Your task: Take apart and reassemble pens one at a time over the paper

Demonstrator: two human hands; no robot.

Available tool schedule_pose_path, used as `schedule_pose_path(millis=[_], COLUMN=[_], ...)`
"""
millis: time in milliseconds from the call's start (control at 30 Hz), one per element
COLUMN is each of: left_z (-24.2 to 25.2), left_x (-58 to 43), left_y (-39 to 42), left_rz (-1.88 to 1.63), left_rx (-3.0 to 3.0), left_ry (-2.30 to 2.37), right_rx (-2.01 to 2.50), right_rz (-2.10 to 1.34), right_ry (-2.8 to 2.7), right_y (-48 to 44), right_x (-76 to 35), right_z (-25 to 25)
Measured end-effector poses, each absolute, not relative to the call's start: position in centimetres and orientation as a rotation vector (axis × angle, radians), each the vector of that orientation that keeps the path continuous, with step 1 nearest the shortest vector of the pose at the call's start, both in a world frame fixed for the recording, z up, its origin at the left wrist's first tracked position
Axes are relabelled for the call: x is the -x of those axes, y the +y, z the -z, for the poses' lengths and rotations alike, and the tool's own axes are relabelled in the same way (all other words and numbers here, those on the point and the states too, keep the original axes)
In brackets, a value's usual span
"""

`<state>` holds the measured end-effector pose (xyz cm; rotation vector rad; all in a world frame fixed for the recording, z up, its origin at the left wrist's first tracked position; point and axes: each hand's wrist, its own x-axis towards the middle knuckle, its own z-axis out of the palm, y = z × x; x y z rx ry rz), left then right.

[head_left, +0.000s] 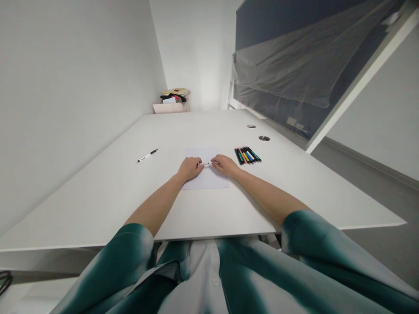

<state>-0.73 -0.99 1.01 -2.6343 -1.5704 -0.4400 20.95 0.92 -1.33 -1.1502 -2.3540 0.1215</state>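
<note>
Both ends of the white pen [207, 164] are hidden inside the left hand [190, 168] and right hand [225, 165], and the sheet [209, 181] is partly covered by them. The markers [248, 155] are too small to be counted — a dark loop [3, 279] is cut off at the left edge.

White pen [207, 164]: slim, pale barrel, detail too small to read. Held level, crosswise, one end pinched in left hand [190, 168], other end in right hand [225, 165]. Sits just over middle of paper sheet [209, 181]. Sheet white, flat, looks blank.
</note>
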Motion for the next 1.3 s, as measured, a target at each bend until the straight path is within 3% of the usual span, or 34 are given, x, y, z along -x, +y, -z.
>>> schedule_pose_path(millis=[1300], left_z=[-0.94], left_x=[1.03], left_y=[-0.92], left_rz=[0.537], left_rx=[2.680], left_ry=[-1.532], right_rx=[1.301], right_rz=[-0.161], right_ry=[-2.302], right_y=[0.58], right_x=[-21.11], right_z=[0.91])
